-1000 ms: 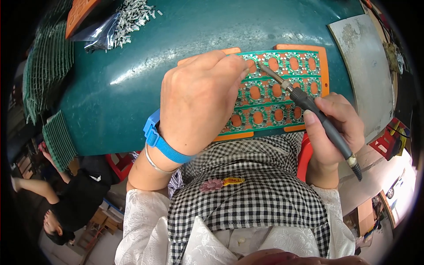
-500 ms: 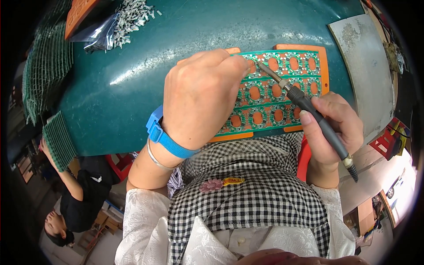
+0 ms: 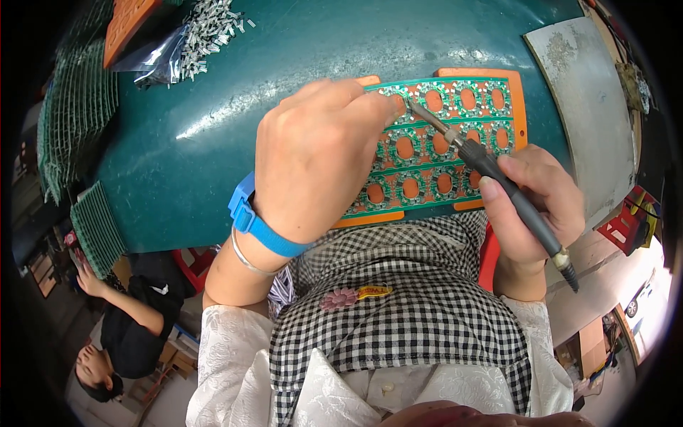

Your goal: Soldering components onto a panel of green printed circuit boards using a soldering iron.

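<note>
A green circuit board panel (image 3: 424,166) with rows of oval openings lies in an orange fixture (image 3: 516,92) before me. My right hand (image 3: 544,206) grips a dark soldering iron (image 3: 523,203), its metal tip pointing up and left to an upper-row unit of the panel. Over the panel's left part is my left hand (image 3: 313,153), wearing a blue wrist strap (image 3: 277,238). Its fingers are curled and pressed together close to the iron's tip; anything between them is hidden. The left hand also covers that side of the panel.
Many small pale parts (image 3: 206,39) spill from a plastic bag (image 3: 158,65) at the far left, beside an orange block (image 3: 128,28). Green boards (image 3: 78,121) are stacked along the left edge. A grey metal plate (image 3: 580,107) lies on the right. Another person (image 3: 139,324) sits at lower left.
The panel and fixture have shifted slightly left and up, and my left hand has moved left with them. The iron's tip has moved slightly left. The other person's arm has changed position.
</note>
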Motion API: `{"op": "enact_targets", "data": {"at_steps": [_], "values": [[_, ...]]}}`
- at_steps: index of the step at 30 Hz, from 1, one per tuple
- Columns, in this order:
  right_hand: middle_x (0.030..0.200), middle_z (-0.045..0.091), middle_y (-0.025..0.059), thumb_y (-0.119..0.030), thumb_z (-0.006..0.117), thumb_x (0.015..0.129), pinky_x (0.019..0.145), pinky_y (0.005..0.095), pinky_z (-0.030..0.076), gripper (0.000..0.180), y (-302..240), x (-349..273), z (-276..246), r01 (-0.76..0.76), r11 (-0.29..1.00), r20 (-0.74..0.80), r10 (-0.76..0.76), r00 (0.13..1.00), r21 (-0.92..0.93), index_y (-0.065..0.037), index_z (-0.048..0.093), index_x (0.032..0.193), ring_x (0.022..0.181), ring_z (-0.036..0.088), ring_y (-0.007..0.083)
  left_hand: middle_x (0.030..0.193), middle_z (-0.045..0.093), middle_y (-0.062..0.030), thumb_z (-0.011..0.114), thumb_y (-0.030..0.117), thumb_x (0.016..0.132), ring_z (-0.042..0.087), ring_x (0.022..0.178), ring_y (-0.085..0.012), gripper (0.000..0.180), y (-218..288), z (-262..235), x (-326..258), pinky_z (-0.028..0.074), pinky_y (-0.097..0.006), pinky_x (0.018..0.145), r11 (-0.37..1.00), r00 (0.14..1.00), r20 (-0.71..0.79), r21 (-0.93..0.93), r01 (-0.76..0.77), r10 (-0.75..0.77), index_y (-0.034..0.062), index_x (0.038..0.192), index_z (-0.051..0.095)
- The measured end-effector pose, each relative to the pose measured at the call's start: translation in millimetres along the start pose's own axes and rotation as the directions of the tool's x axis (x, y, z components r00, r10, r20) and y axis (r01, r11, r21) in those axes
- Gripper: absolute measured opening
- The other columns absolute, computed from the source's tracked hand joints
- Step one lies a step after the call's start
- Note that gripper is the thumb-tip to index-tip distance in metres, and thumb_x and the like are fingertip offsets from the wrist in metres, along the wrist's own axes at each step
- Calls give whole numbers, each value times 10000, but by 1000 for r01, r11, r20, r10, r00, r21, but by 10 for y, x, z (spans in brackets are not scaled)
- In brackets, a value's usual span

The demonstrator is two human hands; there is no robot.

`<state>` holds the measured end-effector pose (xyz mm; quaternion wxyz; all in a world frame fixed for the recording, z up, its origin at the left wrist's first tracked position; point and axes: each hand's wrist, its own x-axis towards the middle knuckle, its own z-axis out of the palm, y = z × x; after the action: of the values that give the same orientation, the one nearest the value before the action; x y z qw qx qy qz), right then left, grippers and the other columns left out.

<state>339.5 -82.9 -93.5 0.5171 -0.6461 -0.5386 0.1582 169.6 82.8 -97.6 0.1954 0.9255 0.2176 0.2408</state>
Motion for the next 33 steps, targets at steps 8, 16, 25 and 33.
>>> {"op": "enact_targets", "data": {"at_steps": [8,16,25,33], "values": [[676,611,103,67,751,692,519,250,400,225,120,-47,-91,86,992,-205,-64,977,97,67,632,883,555,541,139,738,672,-99,745,-1,781,650,615,-232,81,151,-99,30,508,-296,557,993,997,27,-93,70,-68,27,839,695],[670,619,114,64,761,686,483,239,397,211,145,-29,-86,48,996,-82,-42,996,75,61,637,856,538,566,146,809,702,-146,747,13,779,721,797,-297,96,87,10,38,559,-327,631,998,996,90,-63,18,-12,31,866,711],[675,576,113,61,722,685,521,274,388,238,67,7,-94,191,981,17,-190,982,-46,72,611,895,547,518,185,646,576,-66,690,1,671,634,642,-258,111,54,70,30,513,-370,573,998,997,75,-64,-17,22,55,751,637],[679,623,118,44,754,700,502,252,423,221,87,-68,-157,50,998,-145,-46,988,24,63,636,885,550,574,160,727,665,-112,747,-8,769,704,731,-258,104,164,-86,61,545,-303,633,989,997,74,-145,35,-25,21,856,698]]}}
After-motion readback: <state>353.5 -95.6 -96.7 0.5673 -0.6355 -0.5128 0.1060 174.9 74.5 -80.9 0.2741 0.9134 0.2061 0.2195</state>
